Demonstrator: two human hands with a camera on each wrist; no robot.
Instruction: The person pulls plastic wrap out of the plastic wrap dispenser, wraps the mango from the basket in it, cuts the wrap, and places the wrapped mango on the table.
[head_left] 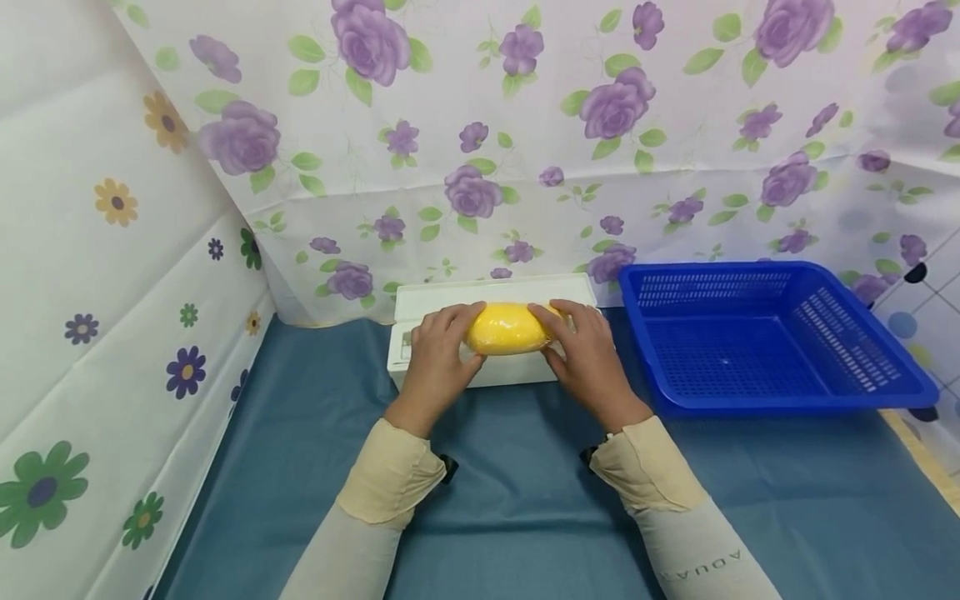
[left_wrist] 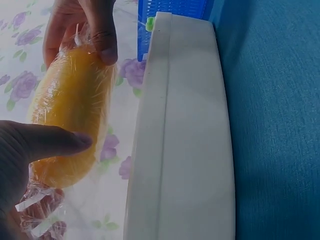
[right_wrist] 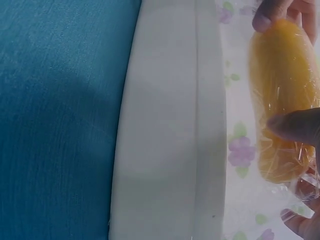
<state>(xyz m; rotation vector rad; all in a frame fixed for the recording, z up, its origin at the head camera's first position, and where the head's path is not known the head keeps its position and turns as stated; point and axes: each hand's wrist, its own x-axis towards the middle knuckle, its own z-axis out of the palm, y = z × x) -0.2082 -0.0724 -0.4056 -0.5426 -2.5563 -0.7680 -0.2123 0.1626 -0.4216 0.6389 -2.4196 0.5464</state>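
Observation:
A yellow oblong thing, like a mango in shape, is held up above a long white box. Clear plastic film wraps it, with loose crumpled film at its ends. My left hand grips its left end, thumb pressed on the near side. On the right end, my right hand pinches it between thumb and fingers. Both wrist views show the wrapped yellow thing beyond the box edge. The lid of the box stands raised at the back, and the hands hide part of its inside.
A blue plastic basket with slotted walls sits to the right of the box. Teal cloth covers the table. Flowered sheets hang behind and on the left. A small green piece shows at one box end.

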